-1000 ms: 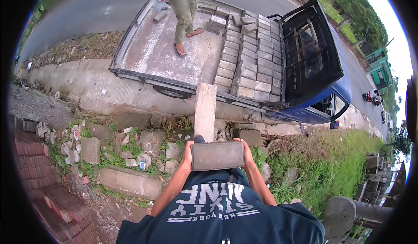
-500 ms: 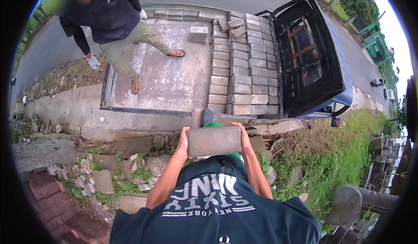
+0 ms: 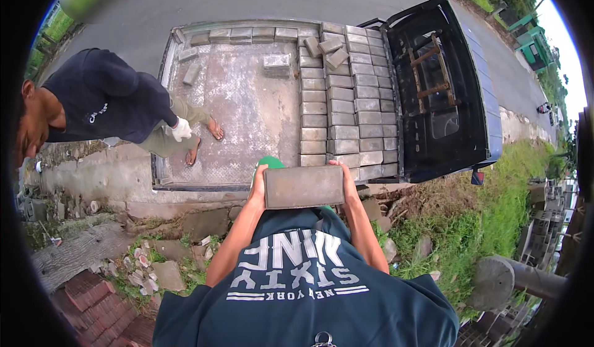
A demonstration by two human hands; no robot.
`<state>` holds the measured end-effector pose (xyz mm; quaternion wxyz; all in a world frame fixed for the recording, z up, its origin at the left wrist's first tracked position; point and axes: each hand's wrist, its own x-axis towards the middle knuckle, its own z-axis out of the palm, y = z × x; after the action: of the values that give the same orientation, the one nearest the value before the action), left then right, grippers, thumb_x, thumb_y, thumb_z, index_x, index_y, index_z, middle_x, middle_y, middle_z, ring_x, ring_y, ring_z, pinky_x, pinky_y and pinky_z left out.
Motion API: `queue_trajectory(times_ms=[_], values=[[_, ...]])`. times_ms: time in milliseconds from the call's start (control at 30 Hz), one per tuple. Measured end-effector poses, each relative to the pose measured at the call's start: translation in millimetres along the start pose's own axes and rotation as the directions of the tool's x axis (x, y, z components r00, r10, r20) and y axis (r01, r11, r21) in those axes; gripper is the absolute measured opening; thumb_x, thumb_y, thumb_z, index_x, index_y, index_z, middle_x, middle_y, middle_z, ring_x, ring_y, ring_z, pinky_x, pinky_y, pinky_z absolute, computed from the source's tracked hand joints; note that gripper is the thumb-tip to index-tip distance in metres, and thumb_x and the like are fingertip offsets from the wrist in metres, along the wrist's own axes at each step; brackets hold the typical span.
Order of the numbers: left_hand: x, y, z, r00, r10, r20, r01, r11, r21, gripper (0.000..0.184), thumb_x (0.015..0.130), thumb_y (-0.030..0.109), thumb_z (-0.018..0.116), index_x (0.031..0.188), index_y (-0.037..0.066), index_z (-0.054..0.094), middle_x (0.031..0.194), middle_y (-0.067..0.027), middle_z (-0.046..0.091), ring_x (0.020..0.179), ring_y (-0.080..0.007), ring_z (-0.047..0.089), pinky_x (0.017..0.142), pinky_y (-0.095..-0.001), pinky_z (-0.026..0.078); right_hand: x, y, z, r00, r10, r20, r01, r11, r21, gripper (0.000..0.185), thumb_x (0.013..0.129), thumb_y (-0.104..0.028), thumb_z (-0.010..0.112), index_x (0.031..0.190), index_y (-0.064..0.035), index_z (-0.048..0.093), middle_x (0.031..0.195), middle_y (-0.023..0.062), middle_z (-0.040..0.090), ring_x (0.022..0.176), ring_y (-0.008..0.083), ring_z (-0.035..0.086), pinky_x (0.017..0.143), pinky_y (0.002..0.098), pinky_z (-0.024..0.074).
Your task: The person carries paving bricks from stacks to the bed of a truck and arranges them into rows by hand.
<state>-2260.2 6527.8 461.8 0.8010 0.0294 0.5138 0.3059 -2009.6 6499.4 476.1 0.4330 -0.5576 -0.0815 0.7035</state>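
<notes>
A grey rectangular paving block (image 3: 304,187) is held level in front of my chest. My left hand (image 3: 258,185) grips its left end, and my right hand (image 3: 348,183) grips its right end. Just beyond the block lies the truck bed (image 3: 241,112), with rows of stacked blocks (image 3: 344,113) on its right half. Two loose blocks lie tilted on top of the stack. A short stack of blocks (image 3: 276,65) stands by itself on the bed. Part of something green shows behind the block near my left hand.
A person (image 3: 111,99) with a white glove stands bent on the bed's left side. The dark truck cab (image 3: 439,93) is at the right. Grass (image 3: 476,223), rubble (image 3: 139,269), a tree trunk (image 3: 80,251) and red roof tiles (image 3: 99,310) lie on the near side.
My hands and the block have come closer to the truck bed. The person on the bed has moved toward the near left side and bent down. The wooden plank is no longer visible.
</notes>
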Motion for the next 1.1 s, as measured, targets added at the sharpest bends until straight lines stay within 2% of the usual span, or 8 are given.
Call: queue_trajectory(times_ms=[233, 333, 433, 667, 833, 900, 1000, 1100], values=[[120, 111, 7, 0.992, -0.096, 0.078, 0.091, 0.994, 0.065, 0.052, 0.081, 0.052, 0.041, 0.090, 0.004, 0.062, 0.080, -0.0111, 0.063, 0.069, -0.0244, 0.062, 0.065, -0.0373, 0.052, 140, -17, 33, 0.991, -0.091, -0.095, 0.095, 0.995, 0.040, 0.048, 0.092, -0.048, 0.041, 0.123, -0.0134, 0.052, 0.110, 0.0098, 0.056, 0.100, 0.0218, 0.053, 0.087, 0.0356, 0.0430], [205, 156, -10, 0.995, -0.036, 0.089, 0.026, 0.993, 0.116, 0.049, 0.080, 0.049, 0.042, 0.087, 0.005, 0.062, 0.078, -0.0108, 0.062, 0.068, -0.0238, 0.061, 0.064, -0.0369, 0.051, 219, -18, 54, 0.978, -0.151, -0.141, 0.158, 0.987, 0.037, 0.049, 0.091, -0.047, 0.042, 0.120, -0.0096, 0.053, 0.110, 0.0066, 0.057, 0.098, 0.0190, 0.055, 0.085, 0.0341, 0.0448], [273, 208, -34, 0.988, -0.072, 0.138, 0.044, 0.980, 0.196, 0.057, 0.080, 0.052, 0.040, 0.097, 0.002, 0.062, 0.088, -0.0143, 0.064, 0.075, -0.0264, 0.062, 0.070, -0.0399, 0.051, 284, -28, 83, 0.981, -0.146, -0.131, 0.161, 0.980, 0.117, 0.048, 0.091, -0.047, 0.043, 0.120, -0.0097, 0.054, 0.108, 0.0068, 0.058, 0.096, 0.0189, 0.055, 0.083, 0.0333, 0.0454], [329, 333, -31, 0.992, -0.030, 0.123, 0.003, 0.978, 0.207, 0.059, 0.081, 0.053, 0.037, 0.099, 0.002, 0.061, 0.092, -0.0148, 0.064, 0.080, -0.0261, 0.063, 0.073, -0.0396, 0.051, 376, -103, 174, 0.984, -0.124, -0.131, 0.133, 0.989, 0.062, 0.053, 0.090, -0.050, 0.044, 0.123, -0.0094, 0.052, 0.111, 0.0057, 0.057, 0.099, 0.0181, 0.054, 0.086, 0.0334, 0.0434], [359, 407, -15, 0.996, -0.045, 0.079, 0.024, 0.968, 0.251, 0.062, 0.080, 0.055, 0.037, 0.101, 0.002, 0.062, 0.093, -0.0146, 0.065, 0.079, -0.0263, 0.063, 0.073, -0.0395, 0.051, 441, -130, 209, 0.986, -0.144, -0.089, 0.155, 0.979, 0.135, 0.054, 0.090, -0.049, 0.043, 0.123, -0.0078, 0.052, 0.113, 0.0045, 0.056, 0.101, 0.0177, 0.053, 0.087, 0.0326, 0.0424], [378, 432, -10, 0.997, -0.051, 0.063, 0.031, 0.958, 0.286, 0.062, 0.080, 0.056, 0.038, 0.101, 0.002, 0.062, 0.092, -0.0143, 0.065, 0.078, -0.0263, 0.063, 0.072, -0.0395, 0.051, 474, -136, 215, 0.984, -0.153, -0.087, 0.159, 0.984, 0.074, 0.051, 0.091, -0.048, 0.040, 0.124, -0.0101, 0.050, 0.113, 0.0094, 0.055, 0.101, 0.0203, 0.054, 0.086, 0.0352, 0.0443], [423, 466, -13, 0.997, -0.041, 0.072, 0.018, 0.954, 0.300, 0.062, 0.079, 0.056, 0.039, 0.100, 0.003, 0.062, 0.090, -0.0137, 0.065, 0.077, -0.0257, 0.064, 0.072, -0.0394, 0.051, 527, -139, 223, 0.982, -0.156, -0.110, 0.167, 0.981, 0.099, 0.051, 0.091, -0.048, 0.039, 0.125, -0.0103, 0.050, 0.112, 0.0093, 0.055, 0.100, 0.0203, 0.055, 0.087, 0.0349, 0.0441], [441, 498, -11, 0.989, -0.149, 0.026, 0.136, 0.953, 0.272, 0.052, 0.080, 0.049, 0.039, 0.094, 0.005, 0.062, 0.086, -0.0122, 0.064, 0.073, -0.0247, 0.063, 0.068, -0.0385, 0.053, 564, -141, 236, 0.984, -0.123, -0.127, 0.144, 0.974, 0.176, 0.050, 0.091, -0.047, 0.040, 0.123, -0.0096, 0.051, 0.109, 0.0077, 0.055, 0.098, 0.0196, 0.055, 0.086, 0.0342, 0.0443]])
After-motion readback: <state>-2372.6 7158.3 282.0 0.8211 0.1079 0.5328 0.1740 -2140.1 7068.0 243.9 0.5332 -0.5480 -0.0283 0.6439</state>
